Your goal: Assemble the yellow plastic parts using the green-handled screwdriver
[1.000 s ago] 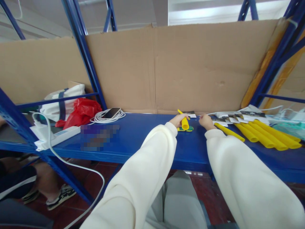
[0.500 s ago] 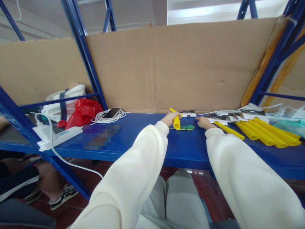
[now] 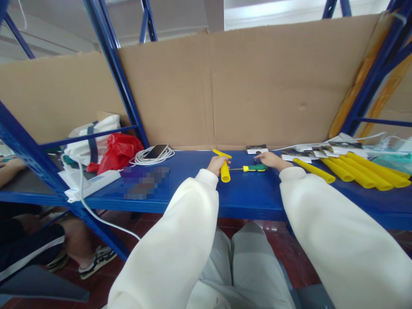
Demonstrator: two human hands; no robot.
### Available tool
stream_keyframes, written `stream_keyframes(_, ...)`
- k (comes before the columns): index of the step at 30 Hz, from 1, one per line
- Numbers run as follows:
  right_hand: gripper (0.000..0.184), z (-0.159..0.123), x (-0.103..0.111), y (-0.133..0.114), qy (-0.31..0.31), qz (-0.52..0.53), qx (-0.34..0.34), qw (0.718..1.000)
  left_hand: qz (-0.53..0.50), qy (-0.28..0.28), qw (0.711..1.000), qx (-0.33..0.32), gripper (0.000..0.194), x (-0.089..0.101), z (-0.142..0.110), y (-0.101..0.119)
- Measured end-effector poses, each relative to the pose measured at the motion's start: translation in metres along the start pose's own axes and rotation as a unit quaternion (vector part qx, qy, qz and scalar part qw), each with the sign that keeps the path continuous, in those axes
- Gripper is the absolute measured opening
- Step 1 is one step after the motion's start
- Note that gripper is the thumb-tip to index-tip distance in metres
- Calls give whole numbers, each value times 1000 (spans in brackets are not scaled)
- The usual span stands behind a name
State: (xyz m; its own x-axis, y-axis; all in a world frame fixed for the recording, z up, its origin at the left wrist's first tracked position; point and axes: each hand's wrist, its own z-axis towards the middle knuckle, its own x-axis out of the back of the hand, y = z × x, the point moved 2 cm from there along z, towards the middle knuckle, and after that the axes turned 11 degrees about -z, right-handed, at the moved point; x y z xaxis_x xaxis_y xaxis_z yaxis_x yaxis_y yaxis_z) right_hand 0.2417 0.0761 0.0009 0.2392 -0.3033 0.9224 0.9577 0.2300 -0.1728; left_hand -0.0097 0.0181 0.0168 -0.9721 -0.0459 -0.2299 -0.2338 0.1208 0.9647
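My left hand (image 3: 216, 165) is wrapped around a yellow tube (image 3: 225, 174) above the blue shelf, its open round end toward me. A thinner yellow piece (image 3: 220, 152) sticks out crosswise above my fingers; I cannot tell whether it is joined to the tube. My right hand (image 3: 269, 160) is low over the shelf with fingers stretched out to the left. It is just behind the handle of a green and yellow screwdriver (image 3: 254, 168), whose shaft points toward the tube. Behind the fingertips lies a black and white card (image 3: 256, 149).
Several yellow tubes (image 3: 363, 176) with black and white cards (image 3: 344, 148) lie at the right. At the left are a phone (image 3: 156, 151) on a coiled white cable (image 3: 137, 160), a red plastic bag (image 3: 119, 151) and a power strip (image 3: 96, 185). Cardboard (image 3: 273, 86) stands behind. Another person's arm (image 3: 13, 169) shows far left.
My left hand has moved left with the yellow tube, away from the screwdriver, uncovering its shaft. My right hand has shifted left toward the screwdriver's handle. The view has turned slightly.
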Motion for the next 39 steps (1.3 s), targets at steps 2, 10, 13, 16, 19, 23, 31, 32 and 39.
stream_keyframes(2, 38, -1, -1, -5, -19, -2, 7, 1000, 8, 9, 1000, -2, 17, 0, 1, -2)
stream_keyframes(10, 42, -5, 3, -10, -53, -8, -19, 998, 52, -11, 998, -13, 17, -1, 1, -4)
stream_keyframes(13, 41, -3, 1, -8, -60, -14, -18, 998, 68, -13, 997, -18, 20, -1, 1, -5)
stream_keyframes(16, 39, 1, -2, -5, -68, -14, -21, 997, 78, -17, 997, -22, 20, 0, 1, -5)
stream_keyframes(19, 41, 9, -8, -3, -71, -2, -34, 997, 79, -22, 996, -33, 16, -1, 1, -4)
stream_keyframes(23, 45, 21, -18, 4, -67, 14, -55, 996, 106, -12, 994, -37, 17, -2, 0, -5)
stream_keyframes(31, 50, 13, -10, 15, -1, 49, -48, 998, 196, 26, 978, -72, 50, 3, 5, -11)
stream_keyframes(32, 50, 9, -6, 13, 2, 47, -50, 998, 208, 23, 975, -77, 50, 4, 6, -12)
stream_keyframes(39, 31, -12, 21, -9, -79, 9, -26, 997, 285, 16, 952, -112, 51, 5, 6, -11)
